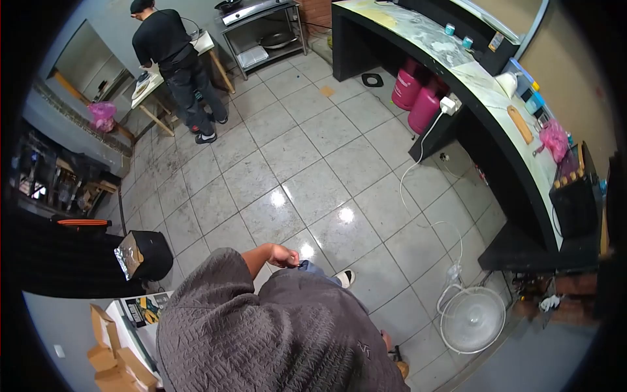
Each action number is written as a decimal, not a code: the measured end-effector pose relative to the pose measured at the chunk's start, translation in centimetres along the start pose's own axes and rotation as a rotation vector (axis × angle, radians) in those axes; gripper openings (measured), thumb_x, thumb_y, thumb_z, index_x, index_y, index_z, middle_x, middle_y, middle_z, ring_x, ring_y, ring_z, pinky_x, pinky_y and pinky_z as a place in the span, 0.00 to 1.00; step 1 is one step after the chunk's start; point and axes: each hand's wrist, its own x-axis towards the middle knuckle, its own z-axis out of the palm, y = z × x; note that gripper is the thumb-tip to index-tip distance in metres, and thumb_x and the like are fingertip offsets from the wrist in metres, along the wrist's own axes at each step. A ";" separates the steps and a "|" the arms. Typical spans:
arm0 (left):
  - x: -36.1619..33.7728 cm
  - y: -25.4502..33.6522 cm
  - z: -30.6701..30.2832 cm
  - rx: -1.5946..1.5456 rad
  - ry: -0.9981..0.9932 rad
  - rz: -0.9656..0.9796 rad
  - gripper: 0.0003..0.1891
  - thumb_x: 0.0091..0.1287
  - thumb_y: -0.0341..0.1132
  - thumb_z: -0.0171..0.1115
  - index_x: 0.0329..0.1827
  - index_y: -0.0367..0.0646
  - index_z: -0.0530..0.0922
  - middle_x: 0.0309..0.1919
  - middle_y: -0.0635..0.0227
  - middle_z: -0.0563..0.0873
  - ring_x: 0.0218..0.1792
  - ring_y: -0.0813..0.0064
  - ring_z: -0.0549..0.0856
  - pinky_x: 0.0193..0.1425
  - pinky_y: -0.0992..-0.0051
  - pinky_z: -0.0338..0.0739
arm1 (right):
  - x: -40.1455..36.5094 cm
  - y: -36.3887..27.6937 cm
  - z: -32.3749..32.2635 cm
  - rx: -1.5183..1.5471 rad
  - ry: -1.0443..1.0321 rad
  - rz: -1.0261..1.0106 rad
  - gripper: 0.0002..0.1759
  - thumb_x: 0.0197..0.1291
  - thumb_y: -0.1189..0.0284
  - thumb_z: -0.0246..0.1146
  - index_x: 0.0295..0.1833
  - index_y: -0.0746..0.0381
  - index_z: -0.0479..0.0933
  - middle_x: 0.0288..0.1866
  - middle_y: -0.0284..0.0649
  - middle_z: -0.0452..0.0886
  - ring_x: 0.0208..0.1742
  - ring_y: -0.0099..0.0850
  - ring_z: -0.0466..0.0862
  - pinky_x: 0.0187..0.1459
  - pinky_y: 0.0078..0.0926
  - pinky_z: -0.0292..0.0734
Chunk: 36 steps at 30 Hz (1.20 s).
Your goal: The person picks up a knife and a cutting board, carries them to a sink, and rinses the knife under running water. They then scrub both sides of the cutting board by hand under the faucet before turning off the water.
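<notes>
My left hand [284,256] is held in front of my waist, beside the hem of my dark grey textured shirt [261,326]. Its fingers are curled closed next to a small dark item and the blue cloth of my trousers [313,268]; what they hold, if anything, I cannot tell. Below it, my light shoe [347,278] stands on the tiles. Only a sliver of my right hand [386,340] shows past the far side of the shirt, its fingers mostly hidden by my body.
A person in black [173,59] stands at a small wooden-legged table [151,88]. A long curved counter [483,81] runs along the right, with pink gas cylinders [418,98] beneath. A white fan [473,320] and its cable lie at lower right. Open cardboard boxes [108,340] are lower left.
</notes>
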 end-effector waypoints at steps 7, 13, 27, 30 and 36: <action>1.6 0.8 -0.4 0.455 0.177 -0.111 0.07 0.65 0.34 0.60 0.43 0.52 0.74 0.39 0.79 0.79 0.32 0.79 0.77 0.35 0.77 0.72 | 2.9 -7.2 1.0 0.384 0.044 -0.036 0.10 0.62 0.66 0.52 0.34 0.61 0.71 0.29 0.37 0.77 0.25 0.31 0.78 0.22 0.27 0.71; 0.4 6.8 2.9 0.692 0.052 -0.170 0.08 0.59 0.26 0.58 0.40 0.49 0.77 0.31 0.83 0.76 0.31 0.83 0.73 0.35 0.76 0.70 | 3.7 -7.5 -0.8 0.203 -0.081 0.123 0.14 0.62 0.63 0.55 0.48 0.61 0.71 0.35 0.37 0.79 0.29 0.29 0.79 0.24 0.25 0.72; 2.1 29.0 12.3 1.204 0.433 0.482 0.11 0.60 0.35 0.64 0.44 0.41 0.79 0.37 0.66 0.84 0.37 0.74 0.81 0.42 0.74 0.75 | 12.4 -15.2 -8.7 0.333 0.175 0.130 0.11 0.60 0.66 0.56 0.42 0.63 0.76 0.33 0.35 0.80 0.27 0.24 0.78 0.21 0.21 0.68; 1.7 37.8 16.5 0.839 0.474 0.767 0.09 0.62 0.32 0.62 0.43 0.39 0.78 0.34 0.68 0.82 0.35 0.78 0.80 0.40 0.77 0.74 | 14.4 -26.3 -13.8 0.428 0.259 -0.107 0.10 0.62 0.68 0.54 0.42 0.62 0.76 0.34 0.33 0.80 0.29 0.20 0.77 0.24 0.18 0.68; 7.4 53.0 16.6 0.587 0.330 1.095 0.07 0.63 0.31 0.62 0.41 0.37 0.78 0.31 0.75 0.81 0.33 0.84 0.76 0.40 0.81 0.72 | 15.2 -47.9 -22.7 0.636 0.468 -0.443 0.13 0.63 0.67 0.58 0.49 0.64 0.75 0.39 0.33 0.80 0.35 0.18 0.76 0.33 0.14 0.68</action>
